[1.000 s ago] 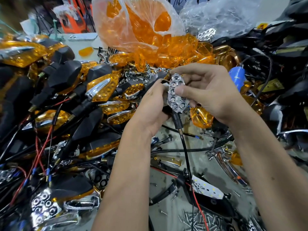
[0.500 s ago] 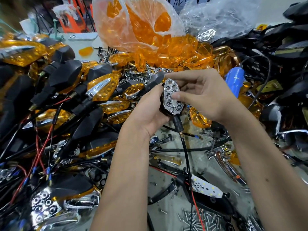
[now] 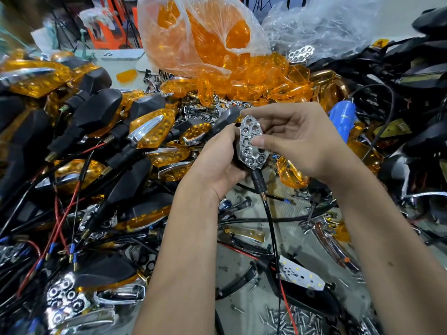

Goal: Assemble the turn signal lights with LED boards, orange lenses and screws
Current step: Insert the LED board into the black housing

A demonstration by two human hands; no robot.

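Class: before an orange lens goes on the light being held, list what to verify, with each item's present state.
1. Housing gripped: left hand holds it, ok.
2. Reflector seated in housing: right hand thumb presses it; full seating cannot tell.
3. LED board under reflector: hidden, cannot tell.
4. Lens within reach: loose lenses heaped behind the hands, ok.
5. Screws at hand: pile near bottom edge, ok.
6. Free hand for lens: both occupied, not ok.
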